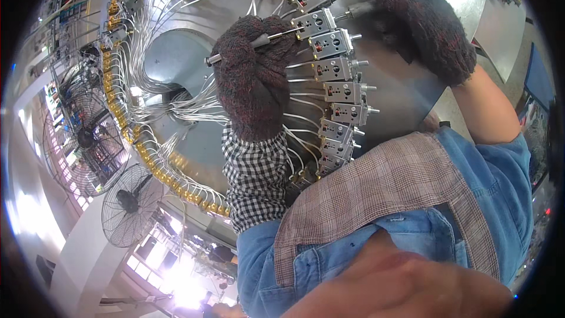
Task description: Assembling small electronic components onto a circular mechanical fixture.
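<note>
My left hand [253, 76], in a dark knitted glove, is closed around a slim screwdriver-like tool [260, 41] with a grey handle. Its thin metal tip reaches the edge of a small silver metal box [313, 24] with a protruding shaft. My right hand [421, 26], gloved the same way, is closed at a grey cylindrical piece [360, 9] in line with that box's shaft; its fingertips are partly hidden. Similar boxes [331, 69] stand in a curved row above and below, their shafts pointing right. White wires [203, 109] run to them from the left.
A large round metal plate [182, 59] lies beneath the wires. Along its left rim curves a row of brass-coloured fittings [141, 150]. Two fans, one a black-caged fan [128, 201], stand at the left. A blue panel [538, 73] is at the far right.
</note>
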Tool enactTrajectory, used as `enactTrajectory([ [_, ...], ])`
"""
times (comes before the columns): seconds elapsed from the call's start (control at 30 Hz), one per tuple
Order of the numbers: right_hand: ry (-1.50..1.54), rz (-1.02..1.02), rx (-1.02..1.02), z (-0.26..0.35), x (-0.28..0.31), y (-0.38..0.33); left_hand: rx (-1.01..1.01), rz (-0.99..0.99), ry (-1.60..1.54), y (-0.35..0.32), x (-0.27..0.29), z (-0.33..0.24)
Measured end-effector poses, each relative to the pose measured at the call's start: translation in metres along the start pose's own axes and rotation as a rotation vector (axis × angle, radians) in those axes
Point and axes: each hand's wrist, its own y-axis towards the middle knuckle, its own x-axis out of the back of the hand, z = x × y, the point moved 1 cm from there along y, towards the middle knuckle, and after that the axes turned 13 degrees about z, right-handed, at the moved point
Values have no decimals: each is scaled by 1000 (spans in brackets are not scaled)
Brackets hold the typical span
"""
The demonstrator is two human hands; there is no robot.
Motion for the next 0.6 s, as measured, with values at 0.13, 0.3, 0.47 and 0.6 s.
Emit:
enactTrajectory([
  [0.13,162,-331,-263,38,-33,10,-31,-1,33,-3,6,-2],
  [0.3,2,-111,74,16,-15,-4,1,-35,60,0,-4,-2],
  [0.47,168,-238,-67,34,-24,-7,-33,-47,85,0,-9,-4],
  [0.6,347,-373,-165,29,-26,-16,-13,6,77,-9,-12,-11],
])
